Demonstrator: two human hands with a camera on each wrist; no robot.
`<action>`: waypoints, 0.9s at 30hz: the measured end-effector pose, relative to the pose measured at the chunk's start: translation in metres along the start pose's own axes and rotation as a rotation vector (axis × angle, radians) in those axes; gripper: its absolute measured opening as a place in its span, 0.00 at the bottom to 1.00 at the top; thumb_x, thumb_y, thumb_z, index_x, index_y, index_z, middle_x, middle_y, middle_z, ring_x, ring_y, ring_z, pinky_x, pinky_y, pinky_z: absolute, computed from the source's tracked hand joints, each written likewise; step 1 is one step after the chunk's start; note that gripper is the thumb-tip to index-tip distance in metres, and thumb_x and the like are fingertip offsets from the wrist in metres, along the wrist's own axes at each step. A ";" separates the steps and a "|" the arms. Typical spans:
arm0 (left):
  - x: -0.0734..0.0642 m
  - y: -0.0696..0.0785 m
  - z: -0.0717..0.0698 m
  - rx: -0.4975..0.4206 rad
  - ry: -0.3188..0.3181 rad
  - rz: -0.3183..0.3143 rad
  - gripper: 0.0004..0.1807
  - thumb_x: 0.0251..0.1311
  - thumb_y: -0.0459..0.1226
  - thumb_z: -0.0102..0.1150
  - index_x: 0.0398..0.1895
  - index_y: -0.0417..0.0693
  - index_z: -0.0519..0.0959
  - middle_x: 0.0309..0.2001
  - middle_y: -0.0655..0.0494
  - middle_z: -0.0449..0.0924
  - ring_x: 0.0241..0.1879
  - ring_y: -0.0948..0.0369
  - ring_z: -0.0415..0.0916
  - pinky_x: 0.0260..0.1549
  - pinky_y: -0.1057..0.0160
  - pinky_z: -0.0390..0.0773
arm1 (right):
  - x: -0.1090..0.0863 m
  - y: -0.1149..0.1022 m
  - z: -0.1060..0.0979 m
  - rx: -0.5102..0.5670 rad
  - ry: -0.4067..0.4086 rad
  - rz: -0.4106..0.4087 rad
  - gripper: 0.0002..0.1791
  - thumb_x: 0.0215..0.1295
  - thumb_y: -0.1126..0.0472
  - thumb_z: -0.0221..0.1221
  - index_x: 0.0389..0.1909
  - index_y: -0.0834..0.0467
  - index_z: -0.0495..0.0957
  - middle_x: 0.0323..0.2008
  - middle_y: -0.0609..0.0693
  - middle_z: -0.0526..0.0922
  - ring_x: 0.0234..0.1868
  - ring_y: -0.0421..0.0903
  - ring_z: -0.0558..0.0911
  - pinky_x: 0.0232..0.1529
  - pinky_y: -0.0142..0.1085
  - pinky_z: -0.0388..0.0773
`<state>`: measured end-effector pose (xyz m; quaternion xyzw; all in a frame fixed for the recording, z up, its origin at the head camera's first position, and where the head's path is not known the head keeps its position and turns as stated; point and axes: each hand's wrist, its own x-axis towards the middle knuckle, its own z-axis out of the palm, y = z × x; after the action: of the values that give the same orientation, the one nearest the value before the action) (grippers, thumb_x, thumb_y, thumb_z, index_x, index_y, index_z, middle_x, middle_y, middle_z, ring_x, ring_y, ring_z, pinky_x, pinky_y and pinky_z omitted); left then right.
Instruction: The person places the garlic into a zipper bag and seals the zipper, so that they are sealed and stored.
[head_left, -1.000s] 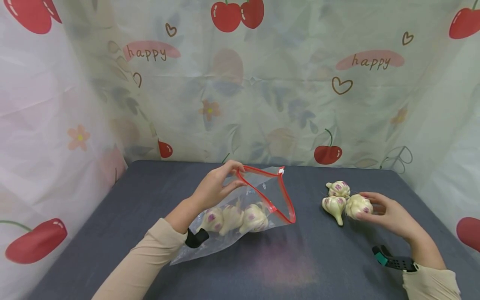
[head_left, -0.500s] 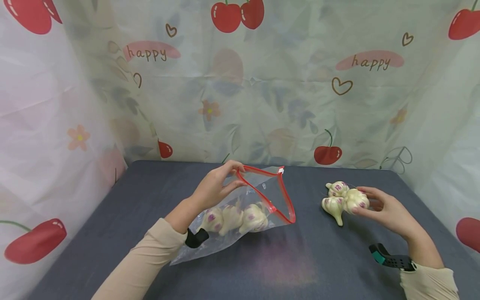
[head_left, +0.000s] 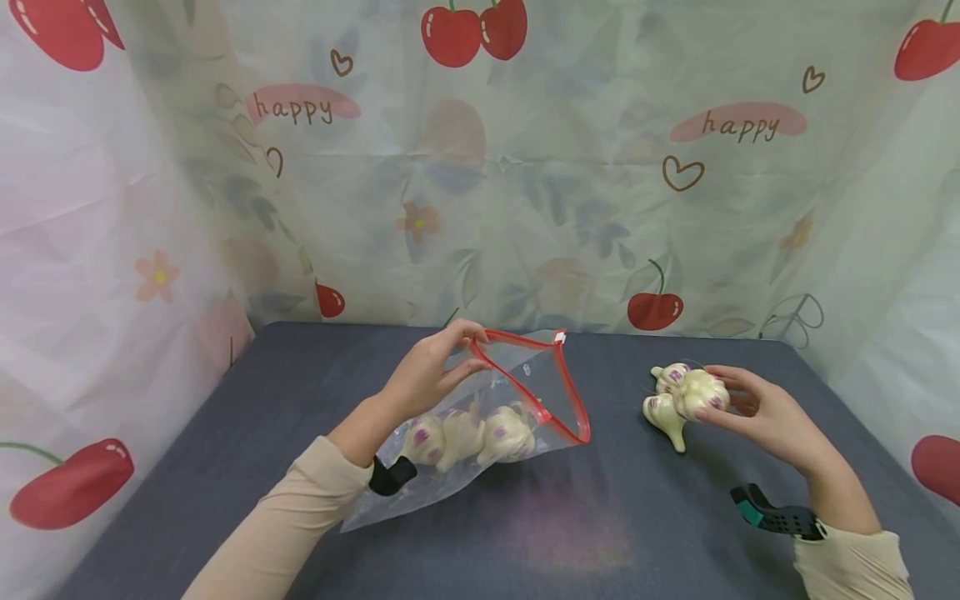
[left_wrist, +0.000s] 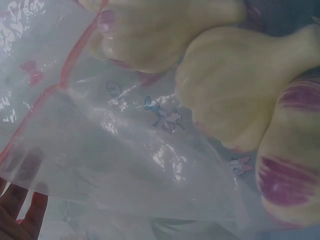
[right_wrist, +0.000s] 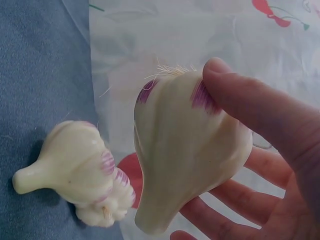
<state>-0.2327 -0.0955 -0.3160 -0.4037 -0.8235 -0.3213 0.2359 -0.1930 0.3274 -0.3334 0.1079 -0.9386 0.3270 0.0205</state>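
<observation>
My left hand (head_left: 427, 375) pinches the rim of a clear zip bag (head_left: 427, 492), whose red-edged mouth gapes toward the right. Inside the bag lie several white and purple garlic bulbs (head_left: 506, 433), seen close through the plastic in the left wrist view. My right hand (head_left: 780, 421) grips one garlic bulb (head_left: 701, 394) between thumb and fingers. In the right wrist view that bulb (right_wrist: 185, 145) is lifted off the table, stem pointing down. Two more bulbs sit behind it: one (head_left: 663, 417) with its stem toward me, another (head_left: 670, 375) partly hidden.
A dark table (head_left: 600, 525) lies under everything. Patterned cloth (head_left: 510, 208) with cherries and "happy" lettering hangs behind it and at both sides. A black and green strap (head_left: 776, 512) is on the right wrist, a black one (head_left: 392, 476) on the left.
My right hand has moved left and slightly up with its garlic bulb, which now covers more of the two bulbs behind. The left hand and bag have hardly moved.
</observation>
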 end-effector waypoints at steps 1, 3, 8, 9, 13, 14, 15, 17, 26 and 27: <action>0.000 0.000 0.000 0.003 0.003 0.000 0.18 0.54 0.35 0.64 0.45 0.44 0.69 0.39 0.50 0.79 0.44 0.55 0.81 0.46 0.58 0.80 | 0.000 -0.001 0.000 -0.002 0.005 -0.003 0.37 0.62 0.50 0.60 0.67 0.62 0.59 0.64 0.67 0.63 0.57 0.71 0.71 0.48 0.57 0.75; 0.000 0.000 -0.001 0.008 0.008 0.003 0.18 0.53 0.34 0.64 0.45 0.44 0.69 0.40 0.50 0.79 0.44 0.54 0.81 0.46 0.57 0.80 | 0.001 -0.003 0.001 -0.006 0.011 -0.005 0.37 0.61 0.49 0.60 0.66 0.61 0.60 0.64 0.66 0.63 0.57 0.70 0.72 0.49 0.56 0.75; 0.001 0.001 -0.003 0.009 0.019 0.008 0.19 0.53 0.34 0.64 0.45 0.44 0.68 0.40 0.49 0.79 0.44 0.53 0.81 0.45 0.56 0.80 | 0.004 -0.009 0.004 -0.017 0.018 -0.021 0.36 0.61 0.50 0.61 0.66 0.61 0.61 0.63 0.66 0.65 0.56 0.68 0.74 0.49 0.56 0.75; 0.002 0.001 -0.003 0.009 0.020 0.008 0.19 0.53 0.34 0.64 0.45 0.44 0.68 0.40 0.49 0.79 0.44 0.53 0.81 0.45 0.56 0.80 | 0.004 -0.010 0.004 -0.016 0.018 -0.026 0.36 0.61 0.51 0.61 0.66 0.61 0.61 0.63 0.66 0.65 0.56 0.68 0.74 0.50 0.56 0.75; 0.002 0.002 -0.004 0.014 0.021 0.004 0.18 0.54 0.35 0.64 0.45 0.44 0.68 0.40 0.49 0.80 0.44 0.53 0.81 0.45 0.56 0.80 | 0.005 -0.014 0.005 -0.006 0.019 -0.050 0.36 0.60 0.52 0.62 0.66 0.61 0.61 0.63 0.66 0.65 0.55 0.68 0.74 0.50 0.56 0.75; 0.003 0.002 -0.004 0.015 0.020 0.003 0.18 0.54 0.35 0.64 0.45 0.44 0.68 0.40 0.48 0.80 0.44 0.53 0.81 0.45 0.56 0.80 | 0.006 -0.015 0.005 -0.005 0.021 -0.053 0.36 0.60 0.53 0.62 0.66 0.61 0.61 0.63 0.66 0.66 0.55 0.68 0.74 0.49 0.55 0.75; 0.003 0.002 -0.004 0.015 0.018 0.001 0.18 0.54 0.35 0.64 0.45 0.44 0.68 0.40 0.48 0.80 0.44 0.53 0.81 0.45 0.56 0.80 | 0.006 -0.016 0.006 -0.009 0.025 -0.053 0.35 0.60 0.52 0.62 0.65 0.60 0.62 0.62 0.65 0.66 0.55 0.67 0.75 0.49 0.55 0.76; 0.003 0.003 -0.005 0.011 0.017 0.002 0.18 0.54 0.35 0.64 0.45 0.43 0.69 0.40 0.48 0.80 0.44 0.52 0.81 0.46 0.55 0.80 | 0.006 -0.018 0.007 -0.011 0.031 -0.056 0.35 0.60 0.52 0.62 0.65 0.59 0.62 0.62 0.64 0.67 0.55 0.66 0.75 0.49 0.54 0.76; 0.006 0.004 -0.007 0.019 0.025 0.011 0.19 0.53 0.34 0.64 0.46 0.44 0.69 0.40 0.50 0.79 0.45 0.53 0.81 0.45 0.57 0.80 | 0.010 -0.022 0.010 -0.007 0.021 -0.063 0.36 0.60 0.51 0.62 0.65 0.59 0.62 0.61 0.64 0.68 0.54 0.65 0.76 0.47 0.52 0.78; 0.007 0.004 -0.008 0.020 0.028 0.013 0.19 0.53 0.34 0.64 0.46 0.44 0.69 0.40 0.50 0.79 0.45 0.53 0.81 0.44 0.56 0.80 | 0.010 -0.023 0.010 -0.009 0.022 -0.061 0.35 0.60 0.50 0.62 0.65 0.59 0.62 0.61 0.63 0.68 0.54 0.65 0.76 0.47 0.51 0.78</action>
<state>-0.2324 -0.0958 -0.3053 -0.4023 -0.8206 -0.3172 0.2533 -0.1976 0.3021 -0.3264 0.1330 -0.9361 0.3229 0.0414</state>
